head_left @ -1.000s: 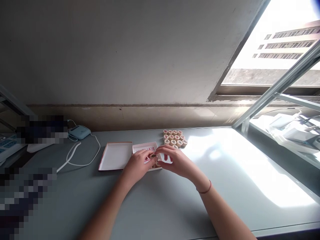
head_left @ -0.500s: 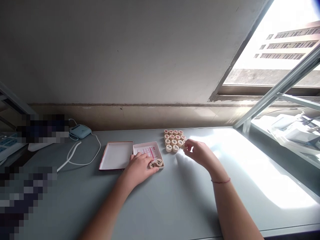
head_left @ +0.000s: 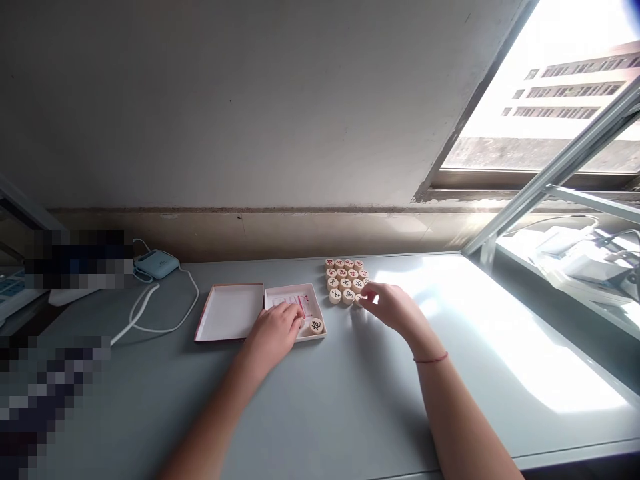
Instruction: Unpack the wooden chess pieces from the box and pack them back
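My left hand [head_left: 277, 328] is over the near side of a shallow white box [head_left: 315, 303]. Its fingers are curled round a wooden Chinese chess piece, of which only an edge shows. One round piece with a black character [head_left: 316, 325] lies in the box by the near right corner. My right hand [head_left: 387, 303] pinches another chess piece [head_left: 358, 301] at the right end of the front row of pieces. Several pieces [head_left: 346, 283] stand in close rows, red characters at the back and black ones nearer me.
The box lid [head_left: 230, 312] lies inner side up, left of the box. A light blue device [head_left: 159, 264] with a white cable [head_left: 194, 300] is farther left. A metal frame [head_left: 530, 180] rises at the right, by the window. Bright sunlight falls on the grey table [head_left: 320, 413].
My right hand has moved slightly left and set its piece at the front row's end. My left fingers have closed round one of the two pieces seen in the box.
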Available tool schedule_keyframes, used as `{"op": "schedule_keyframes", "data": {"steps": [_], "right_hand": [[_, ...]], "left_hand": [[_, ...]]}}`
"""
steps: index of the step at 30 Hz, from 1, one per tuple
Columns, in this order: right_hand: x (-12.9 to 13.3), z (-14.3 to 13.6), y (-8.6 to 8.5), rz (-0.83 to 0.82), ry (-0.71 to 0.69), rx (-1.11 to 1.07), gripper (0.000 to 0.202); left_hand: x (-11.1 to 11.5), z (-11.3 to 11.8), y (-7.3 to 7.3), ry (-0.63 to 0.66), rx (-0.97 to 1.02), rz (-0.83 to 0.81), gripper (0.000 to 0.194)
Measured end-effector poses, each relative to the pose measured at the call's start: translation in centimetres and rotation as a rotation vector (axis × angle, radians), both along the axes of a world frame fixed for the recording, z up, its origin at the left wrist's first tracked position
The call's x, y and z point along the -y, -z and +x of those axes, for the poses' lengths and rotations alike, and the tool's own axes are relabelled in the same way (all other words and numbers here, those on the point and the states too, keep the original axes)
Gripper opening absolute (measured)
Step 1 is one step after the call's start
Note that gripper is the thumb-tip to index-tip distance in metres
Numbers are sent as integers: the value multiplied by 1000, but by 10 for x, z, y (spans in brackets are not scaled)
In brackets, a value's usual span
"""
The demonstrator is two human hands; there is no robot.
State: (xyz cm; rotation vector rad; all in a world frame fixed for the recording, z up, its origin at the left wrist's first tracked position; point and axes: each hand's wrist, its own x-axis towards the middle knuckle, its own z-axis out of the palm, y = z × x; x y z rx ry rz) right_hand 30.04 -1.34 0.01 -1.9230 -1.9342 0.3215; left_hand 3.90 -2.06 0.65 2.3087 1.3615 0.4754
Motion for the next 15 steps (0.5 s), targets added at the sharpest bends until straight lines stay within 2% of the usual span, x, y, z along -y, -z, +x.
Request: {"op": "schedule_keyframes", "data": {"steps": [2, 5, 8, 10, 12, 15], "right_hand": [[4, -15, -9, -8, -139, -108, 12], [12, -45, -18, -24, -376, -290, 24], [19, -68, -22, 16, -460, -302, 20], [20, -69, -23, 46, -463, -272, 14], [17, -57, -23, 33, -413, -235, 10], [9, -22, -18, -25, -198, -122, 17]], "left_hand": [[1, 4, -1, -64, 113, 47, 17], [5, 12, -6, -121, 342, -49, 12], [10, 19, -10, -139, 469, -170, 12], [11, 21, -9, -140, 483, -193, 14], [11, 21, -6, -136, 446, -164, 15], [10, 21, 3, -88, 310, -53, 14]]}}
